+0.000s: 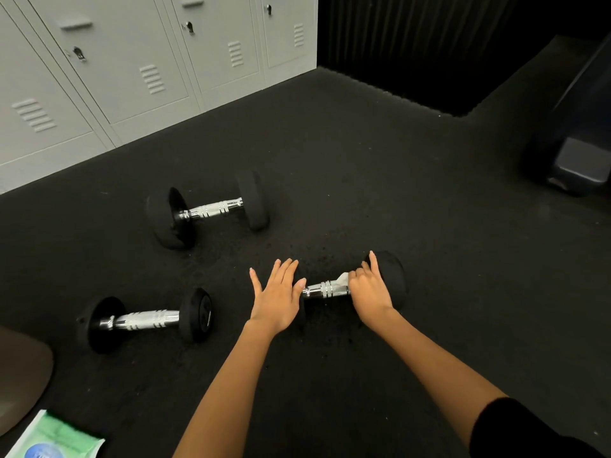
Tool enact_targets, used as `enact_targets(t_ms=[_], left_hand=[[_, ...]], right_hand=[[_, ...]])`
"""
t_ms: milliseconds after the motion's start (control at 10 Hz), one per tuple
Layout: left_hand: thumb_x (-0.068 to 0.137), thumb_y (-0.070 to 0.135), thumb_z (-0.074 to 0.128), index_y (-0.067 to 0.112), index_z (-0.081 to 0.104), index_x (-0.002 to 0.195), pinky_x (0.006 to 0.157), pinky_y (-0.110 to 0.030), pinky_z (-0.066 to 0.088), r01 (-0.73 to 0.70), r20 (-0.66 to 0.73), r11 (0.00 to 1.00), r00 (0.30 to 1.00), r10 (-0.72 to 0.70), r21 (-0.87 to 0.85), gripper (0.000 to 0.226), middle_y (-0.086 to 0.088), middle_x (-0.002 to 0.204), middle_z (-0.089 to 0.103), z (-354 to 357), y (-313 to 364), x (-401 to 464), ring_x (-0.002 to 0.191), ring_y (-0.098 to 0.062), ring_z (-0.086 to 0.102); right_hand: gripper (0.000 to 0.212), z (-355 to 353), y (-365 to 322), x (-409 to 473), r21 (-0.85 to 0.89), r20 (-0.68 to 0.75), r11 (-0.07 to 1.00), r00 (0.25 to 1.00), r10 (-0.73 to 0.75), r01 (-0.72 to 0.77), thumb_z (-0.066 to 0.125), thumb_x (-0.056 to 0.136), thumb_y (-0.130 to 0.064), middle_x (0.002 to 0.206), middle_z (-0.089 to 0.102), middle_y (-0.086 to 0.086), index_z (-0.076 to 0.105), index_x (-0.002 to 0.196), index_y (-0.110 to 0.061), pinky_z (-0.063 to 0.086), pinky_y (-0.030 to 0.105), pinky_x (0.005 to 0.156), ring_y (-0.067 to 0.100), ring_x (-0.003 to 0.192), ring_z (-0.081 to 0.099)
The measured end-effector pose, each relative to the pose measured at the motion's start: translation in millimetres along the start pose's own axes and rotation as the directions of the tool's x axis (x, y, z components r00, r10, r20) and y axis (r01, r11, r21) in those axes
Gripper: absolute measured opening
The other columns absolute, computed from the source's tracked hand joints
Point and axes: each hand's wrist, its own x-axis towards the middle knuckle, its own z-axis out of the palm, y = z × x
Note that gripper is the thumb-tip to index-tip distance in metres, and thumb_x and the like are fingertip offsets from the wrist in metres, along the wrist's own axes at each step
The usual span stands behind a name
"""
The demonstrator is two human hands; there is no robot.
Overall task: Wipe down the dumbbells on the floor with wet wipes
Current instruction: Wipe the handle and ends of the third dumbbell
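Three black dumbbells with chrome handles lie on the dark rubber floor. The nearest dumbbell point(325, 289) lies crosswise in front of me. My left hand point(277, 297) rests flat with straight fingers on its left head, covering most of it. My right hand point(370, 289) grips the right end of the handle through a white wet wipe point(342, 280), one finger stretched up against the right head point(393, 276). A second dumbbell point(208, 208) lies farther back, and a third dumbbell point(145, 320) lies to the left.
A green and white pack of wet wipes point(54, 436) lies at the bottom left, beside a brown rounded object point(20, 375). Grey lockers point(132, 61) line the back left. A dark machine base point(578, 166) stands at the right.
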Motion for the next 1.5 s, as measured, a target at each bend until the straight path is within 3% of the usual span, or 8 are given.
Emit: enact_targets(t_ms=[300,400,800,1000,1100,1200,1300,1500], left_hand=[[0.102,0.040,0.019,0.021,0.013,0.150,0.114,-0.056,-0.012,0.000,-0.015,0.999,1.000,-0.001,-0.037,0.052,0.006,0.158,0.012,0.4,1.1,-1.5,0.147,-0.012,-0.004],[0.102,0.040,0.019,0.022,0.013,0.150,0.114,-0.057,-0.011,0.002,-0.014,0.999,1.000,-0.002,-0.032,0.052,0.006,0.159,0.012,0.0,1.2,-1.0,0.147,-0.012,-0.003],[0.102,0.041,0.019,0.022,0.012,0.150,0.113,-0.057,-0.013,0.000,0.003,1.000,1.000,0.000,0.005,0.052,0.007,0.159,0.010,-1.8,0.5,-2.3,0.146,-0.011,-0.005],[0.102,0.040,0.019,0.022,0.012,0.150,0.113,-0.056,-0.014,0.007,0.012,1.000,1.000,-0.007,-0.010,0.052,0.007,0.159,0.010,-3.5,1.2,-0.7,0.146,-0.011,-0.005],[0.102,0.041,0.020,0.022,0.012,0.150,0.113,-0.056,-0.014,0.005,0.013,1.000,1.000,-0.005,-0.023,0.053,0.006,0.159,0.011,-3.0,0.3,0.0,0.146,-0.012,-0.005],[0.102,0.040,0.020,0.022,0.013,0.150,0.113,-0.055,-0.014,0.003,0.009,0.999,1.000,-0.002,-0.040,0.052,0.006,0.159,0.011,-2.0,0.9,-1.1,0.146,-0.012,-0.005],[0.102,0.040,0.021,0.021,0.014,0.150,0.113,-0.054,-0.014,0.005,0.001,0.998,1.000,-0.005,-0.056,0.052,0.006,0.158,0.012,-1.4,1.0,-2.1,0.146,-0.011,-0.005],[0.102,0.040,0.020,0.022,0.014,0.150,0.113,-0.054,-0.014,0.009,0.007,0.998,1.000,-0.008,-0.057,0.052,0.006,0.158,0.011,-1.1,2.6,-1.8,0.146,-0.011,-0.005]], right_hand=[[0.036,3.7,-11.8,8.1,0.521,-0.085,0.854,0.996,0.038,0.012,0.047,0.084,0.006,0.118,0.055,0.010,0.054,0.118,-0.005,0.020,0.029,0.111,0.023,0.114,0.048],[0.041,5.7,-19.3,7.6,0.610,-0.153,0.790,0.987,0.042,0.061,0.046,0.084,0.009,0.118,0.057,0.008,0.055,0.121,-0.005,0.012,0.029,0.115,0.020,0.117,0.049],[0.072,10.0,-28.9,-17.5,0.405,-0.370,0.757,0.849,-0.377,0.513,0.052,0.085,0.015,0.150,0.005,0.000,0.023,0.146,-0.008,-0.018,0.023,0.107,0.011,0.136,-0.008],[0.034,27.4,-7.1,-25.3,0.366,-0.421,0.668,0.756,-0.502,0.648,0.064,0.085,-0.003,0.121,0.064,0.009,0.062,0.119,-0.005,0.025,0.032,0.112,0.020,0.115,0.059],[0.029,29.2,-1.2,-28.5,0.573,-0.534,0.646,0.827,-0.173,0.505,0.067,0.082,-0.001,0.109,0.068,0.006,0.066,0.110,-0.007,0.046,0.031,0.098,0.019,0.103,0.063],[0.039,25.5,11.1,-15.1,0.660,-0.464,0.698,0.881,0.089,0.277,0.063,0.082,0.008,0.121,0.063,0.012,0.062,0.119,-0.003,0.041,0.036,0.106,0.025,0.114,0.059],[0.057,24.9,7.0,-9.9,0.586,-0.309,0.791,0.951,0.014,0.179,0.051,0.085,0.014,0.145,0.043,0.011,0.043,0.138,-0.004,0.009,0.027,0.116,0.022,0.136,0.037],[0.086,44.3,-10.1,-30.2,0.471,-0.327,0.870,0.945,0.020,0.145,0.057,0.063,0.030,0.148,0.036,0.015,0.038,0.140,-0.001,0.013,0.042,0.113,0.024,0.138,0.026]])
